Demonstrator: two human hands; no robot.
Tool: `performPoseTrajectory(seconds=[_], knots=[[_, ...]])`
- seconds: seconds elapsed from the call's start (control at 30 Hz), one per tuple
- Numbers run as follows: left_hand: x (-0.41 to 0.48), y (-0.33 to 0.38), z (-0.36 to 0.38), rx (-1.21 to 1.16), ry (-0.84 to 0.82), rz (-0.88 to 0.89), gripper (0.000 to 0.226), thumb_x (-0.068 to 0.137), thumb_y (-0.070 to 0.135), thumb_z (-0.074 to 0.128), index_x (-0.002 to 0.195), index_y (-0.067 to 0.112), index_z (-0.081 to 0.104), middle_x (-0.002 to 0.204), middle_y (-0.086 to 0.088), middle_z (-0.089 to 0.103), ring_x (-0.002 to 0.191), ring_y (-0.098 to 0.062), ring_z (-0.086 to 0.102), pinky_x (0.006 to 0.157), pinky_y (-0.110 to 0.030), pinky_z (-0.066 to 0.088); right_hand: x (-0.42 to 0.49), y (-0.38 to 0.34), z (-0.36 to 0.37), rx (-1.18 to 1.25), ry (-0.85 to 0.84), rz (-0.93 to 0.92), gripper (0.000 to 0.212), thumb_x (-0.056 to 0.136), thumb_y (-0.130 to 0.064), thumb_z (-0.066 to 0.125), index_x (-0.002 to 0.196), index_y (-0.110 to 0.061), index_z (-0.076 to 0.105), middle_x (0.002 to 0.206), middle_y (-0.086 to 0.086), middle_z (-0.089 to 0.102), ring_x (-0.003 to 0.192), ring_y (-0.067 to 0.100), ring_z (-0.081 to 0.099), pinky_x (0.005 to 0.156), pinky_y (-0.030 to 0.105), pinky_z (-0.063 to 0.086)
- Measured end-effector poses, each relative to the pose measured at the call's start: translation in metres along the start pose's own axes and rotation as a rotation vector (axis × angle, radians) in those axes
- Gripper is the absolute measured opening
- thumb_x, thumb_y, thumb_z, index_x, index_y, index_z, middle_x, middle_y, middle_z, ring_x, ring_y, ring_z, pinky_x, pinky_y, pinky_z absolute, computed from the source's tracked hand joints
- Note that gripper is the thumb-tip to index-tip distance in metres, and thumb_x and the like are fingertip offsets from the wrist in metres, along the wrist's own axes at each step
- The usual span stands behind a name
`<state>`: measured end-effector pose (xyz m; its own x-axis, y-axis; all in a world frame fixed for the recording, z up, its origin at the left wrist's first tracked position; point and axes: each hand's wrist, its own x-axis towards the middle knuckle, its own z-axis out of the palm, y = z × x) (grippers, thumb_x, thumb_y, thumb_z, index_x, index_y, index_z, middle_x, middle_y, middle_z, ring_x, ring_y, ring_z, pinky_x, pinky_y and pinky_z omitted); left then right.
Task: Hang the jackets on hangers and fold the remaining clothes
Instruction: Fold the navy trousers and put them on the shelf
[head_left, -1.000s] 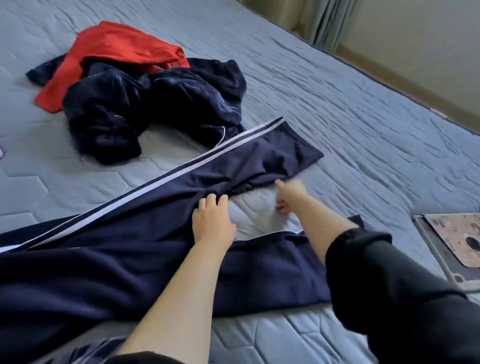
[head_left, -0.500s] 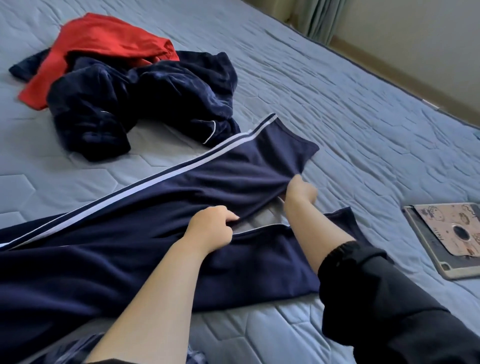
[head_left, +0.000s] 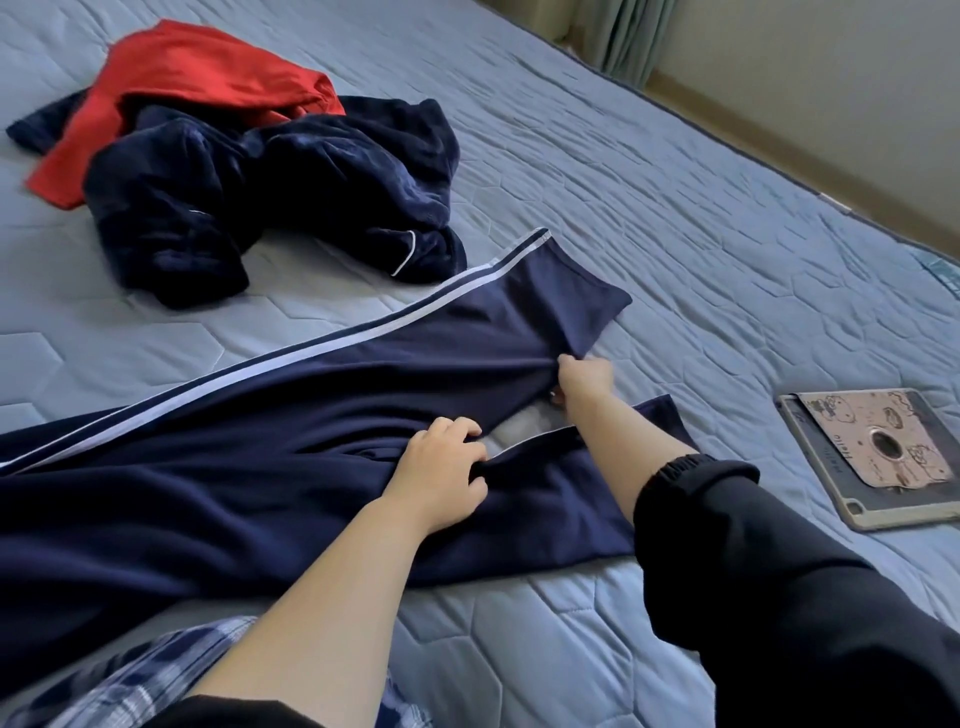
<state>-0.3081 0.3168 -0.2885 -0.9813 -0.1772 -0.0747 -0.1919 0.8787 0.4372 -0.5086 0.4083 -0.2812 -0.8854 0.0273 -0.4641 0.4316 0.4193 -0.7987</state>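
On the bed (head_left: 675, 218), both the left hand (head_left: 441, 467) and the right hand (head_left: 584, 376) pinch the trousers' (head_left: 234, 467) upper leg; draw it evenly toward 6 o'clock onto the lower, seams matched.

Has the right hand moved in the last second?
Yes. The right hand went from flat on the bed between the trouser legs to the far leg's edge, pinching the trousers, nearer the cuff.
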Motion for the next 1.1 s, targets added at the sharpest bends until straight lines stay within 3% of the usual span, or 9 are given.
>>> performPoseTrajectory(seconds=[0.1, 0.3, 0.43, 0.57, 0.67, 0.77, 0.83, 0.93, 1.1], knots=[[-0.005, 0.002, -0.002, -0.044, 0.055, -0.024, 0.030, 0.087, 0.027, 0.054, 0.115, 0.017, 0.060, 0.133, 0.004, 0.044, 0.120, -0.019, 0.040, 0.098, -0.029, 0.032, 0.001, 0.011, -0.022, -0.450, 0.156, -0.288, 0.028, 0.095, -0.025, 0.050, 0.085, 0.000, 0.059, 0.100, 0.024, 0.064, 0.096, 0.038, 0.060, 0.077, 0.036, 0.042], [-0.005, -0.002, -0.009, 0.046, 0.070, -0.176, 0.022, 0.091, 0.029, 0.052, 0.107, 0.018, 0.062, 0.117, 0.001, 0.047, 0.110, -0.020, 0.042, 0.092, -0.030, 0.035, -0.009, 0.022, -0.056, -0.831, -0.180, -0.500, 0.016, 0.085, -0.016, 0.042, 0.087, -0.016, 0.058, 0.101, 0.011, 0.065, 0.099, 0.032, 0.057, 0.085, 0.037, 0.043], [-0.006, 0.003, -0.026, -0.010, 0.188, -0.119, 0.013, 0.088, 0.018, 0.060, 0.098, 0.011, 0.066, 0.106, -0.005, 0.054, 0.101, -0.027, 0.048, 0.085, -0.035, 0.037, -0.024, 0.021, -0.069, -1.388, -0.376, -0.550, 0.021, 0.076, -0.009, 0.050, 0.093, -0.019, 0.055, 0.107, 0.007, 0.063, 0.101, 0.030, 0.057, 0.078, 0.032, 0.038], [-0.006, 0.014, -0.054, -0.050, 0.695, -0.020, 0.010, 0.071, -0.003, 0.075, 0.078, 0.001, 0.069, 0.073, -0.013, 0.054, 0.067, -0.034, 0.052, 0.060, -0.042, 0.045, -0.038, -0.022, -0.062, -1.305, 0.142, -0.944, 0.021, 0.075, -0.001, 0.053, 0.093, -0.008, 0.062, 0.099, 0.012, 0.063, 0.097, 0.033, 0.055, 0.081, 0.037, 0.034], [-0.002, 0.014, -0.075, -0.090, 0.893, -0.081, 0.039, 0.076, -0.005, 0.068, 0.114, 0.002, 0.065, 0.086, -0.014, 0.058, 0.078, -0.034, 0.055, 0.071, -0.044, 0.049, -0.045, -0.075, -0.046, -0.900, 0.425, -1.145, 0.027, 0.077, 0.002, 0.055, 0.100, -0.004, 0.068, 0.107, 0.014, 0.061, 0.104, 0.035, 0.051, 0.093, 0.042, 0.030], [-0.004, 0.007, -0.075, 0.008, 0.743, -0.226, 0.075, 0.074, -0.005, 0.061, 0.144, 0.006, 0.038, 0.133, -0.019, 0.048, 0.121, -0.037, 0.048, 0.096, -0.053, 0.040, -0.045, -0.120, -0.023, -0.783, 0.382, -0.931, 0.053, 0.095, -0.021, 0.052, 0.145, -0.015, 0.035, 0.151, 0.013, 0.030, 0.138, 0.032, 0.026, 0.114, 0.041, 0.015], [-0.006, 0.005, -0.068, 0.091, 0.562, -0.288, 0.080, 0.077, 0.001, 0.056, 0.150, 0.011, 0.025, 0.152, -0.019, 0.026, 0.140, -0.035, 0.025, 0.107, -0.055, 0.027, -0.042, -0.123, -0.008, -0.814, 0.275, -0.754, 0.072, 0.096, -0.033, 0.052, 0.152, -0.016, 0.011, 0.159, 0.012, 0.011, 0.145, 0.031, 0.013, 0.117, 0.043, 0.012], [-0.003, 0.002, -0.053, 0.183, 0.346, -0.309, 0.074, 0.088, 0.020, 0.049, 0.152, 0.020, 0.013, 0.159, -0.011, 0.006, 0.146, -0.027, 0.000, 0.114, -0.052, 0.011, -0.037, -0.086, 0.005, -0.827, 0.175, -0.567, 0.074, 0.093, -0.038, 0.055, 0.149, -0.010, 0.016, 0.156, 0.016, 0.016, 0.142, 0.033, 0.017, 0.113, 0.044, 0.022], [-0.001, 0.002, -0.034, 0.285, 0.146, -0.225, 0.057, 0.095, 0.035, 0.041, 0.148, 0.025, 0.026, 0.160, -0.005, 0.008, 0.146, -0.027, -0.003, 0.114, -0.053, 0.007, -0.031, -0.014, -0.004, -0.550, 0.252, -0.136, 0.069, 0.087, -0.040, 0.064, 0.137, -0.003, 0.034, 0.140, 0.020, 0.041, 0.129, 0.037, 0.040, 0.101, 0.043, 0.037]])
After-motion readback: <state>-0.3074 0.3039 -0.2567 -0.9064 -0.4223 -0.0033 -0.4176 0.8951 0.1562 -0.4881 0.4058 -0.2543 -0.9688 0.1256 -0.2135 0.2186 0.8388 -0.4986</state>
